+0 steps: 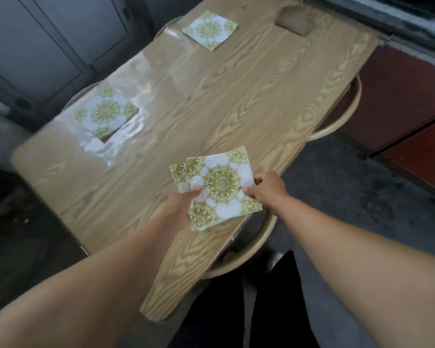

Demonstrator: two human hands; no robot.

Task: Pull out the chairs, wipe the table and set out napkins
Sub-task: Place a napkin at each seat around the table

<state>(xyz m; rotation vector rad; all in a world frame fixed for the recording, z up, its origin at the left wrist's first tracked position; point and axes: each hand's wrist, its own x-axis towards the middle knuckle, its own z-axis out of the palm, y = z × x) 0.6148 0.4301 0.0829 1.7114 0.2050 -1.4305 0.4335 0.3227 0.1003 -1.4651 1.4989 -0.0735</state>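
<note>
The wood-grain counter (211,101) is lying mostly bare, its middle and right half open, with its near right edge running diagonally just under the hands. Curved beige chair backs (261,237) are showing beyond that right edge, and another rim is peeking out past the far left edge. Two napkins are already lying flat along the left side: one (105,113) near the left edge, one (209,30) at the far end, well apart from each other. A small stack of napkins (217,188), white with green mandala print, is hovering over the near right edge, slightly fanned. The left hand (181,207) is gripping the stack's lower left, thumb on top, while the right hand (269,190) is pinching the top napkin's right edge between its fingers (249,190); both forearms are reaching forward
</note>
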